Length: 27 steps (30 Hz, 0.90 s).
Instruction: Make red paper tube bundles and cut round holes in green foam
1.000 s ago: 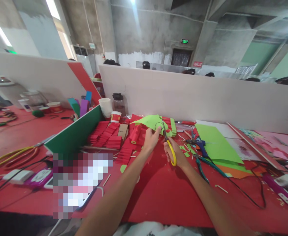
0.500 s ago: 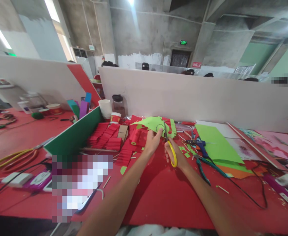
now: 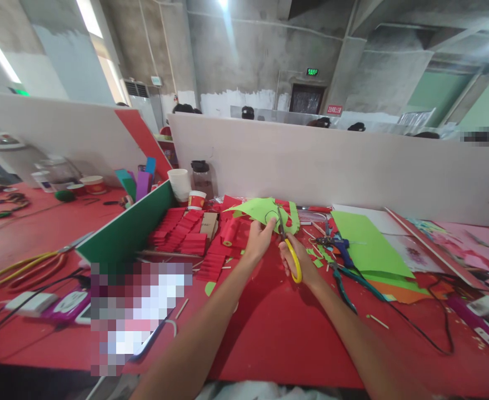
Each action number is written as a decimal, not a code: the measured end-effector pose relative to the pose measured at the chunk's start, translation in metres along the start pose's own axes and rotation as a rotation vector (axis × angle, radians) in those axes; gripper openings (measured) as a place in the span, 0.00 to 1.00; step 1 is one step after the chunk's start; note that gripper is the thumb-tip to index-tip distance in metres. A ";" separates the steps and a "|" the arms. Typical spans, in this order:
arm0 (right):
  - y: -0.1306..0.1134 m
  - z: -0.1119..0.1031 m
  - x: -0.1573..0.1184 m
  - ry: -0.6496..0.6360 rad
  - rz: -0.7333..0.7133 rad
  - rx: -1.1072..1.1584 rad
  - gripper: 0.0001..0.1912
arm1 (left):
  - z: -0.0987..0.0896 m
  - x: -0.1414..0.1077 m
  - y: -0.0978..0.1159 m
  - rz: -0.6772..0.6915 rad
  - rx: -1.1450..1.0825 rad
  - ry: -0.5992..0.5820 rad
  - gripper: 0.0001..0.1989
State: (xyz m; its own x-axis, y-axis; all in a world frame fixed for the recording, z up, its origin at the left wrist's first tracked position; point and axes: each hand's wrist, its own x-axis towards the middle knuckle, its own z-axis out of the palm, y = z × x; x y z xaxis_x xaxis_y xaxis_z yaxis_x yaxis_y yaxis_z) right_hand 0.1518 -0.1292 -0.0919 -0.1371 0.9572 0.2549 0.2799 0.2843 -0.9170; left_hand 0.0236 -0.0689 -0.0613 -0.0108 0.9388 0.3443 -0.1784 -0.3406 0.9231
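My left hand (image 3: pixel 261 239) pinches the near edge of a light green sheet of paper (image 3: pixel 255 208), which is held up over the red table. A dark curved line is drawn on the sheet close to my thumb. In my right hand (image 3: pixel 297 258) is a pair of scissors (image 3: pixel 293 258) with yellow handles, its blades pointing away from me and lying at the paper beside the drawn line. The sheet's right part has a scalloped, cut-out edge. My right fingers are partly hidden behind the handle.
Folded red paper strips (image 3: pixel 181 230) and a red roll (image 3: pixel 228 236) lie left of my hands. To the right are a blue glue gun (image 3: pixel 344 250), teal-handled pliers (image 3: pixel 342 286), green scraps (image 3: pixel 318 258) and a green sheet (image 3: pixel 369 239). A phone (image 3: pixel 150 339) lies front left.
Almost nothing differs. The scissors and both hands keep nearly the same place at the green paper, and the whole view has shifted very slightly.
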 end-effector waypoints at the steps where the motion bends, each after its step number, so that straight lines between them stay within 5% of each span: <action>1: -0.001 -0.001 0.000 -0.004 0.002 0.003 0.24 | 0.000 0.000 0.000 0.001 -0.003 -0.002 0.18; 11: -0.012 -0.016 0.000 -0.124 0.042 0.066 0.25 | -0.004 0.005 0.000 -0.044 -0.034 -0.075 0.16; 27: -0.016 -0.015 0.000 -0.087 0.002 0.034 0.22 | -0.006 0.005 0.008 -0.009 -0.031 -0.130 0.14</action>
State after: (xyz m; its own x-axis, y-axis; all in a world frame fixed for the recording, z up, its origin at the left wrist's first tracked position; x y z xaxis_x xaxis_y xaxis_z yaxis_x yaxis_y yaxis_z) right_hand 0.1615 -0.1326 -0.0727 -0.2194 0.9490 0.2264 0.2486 0.2788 -0.9276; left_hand 0.0160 -0.0661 -0.0533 0.1187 0.9265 0.3572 -0.2083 -0.3285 0.9213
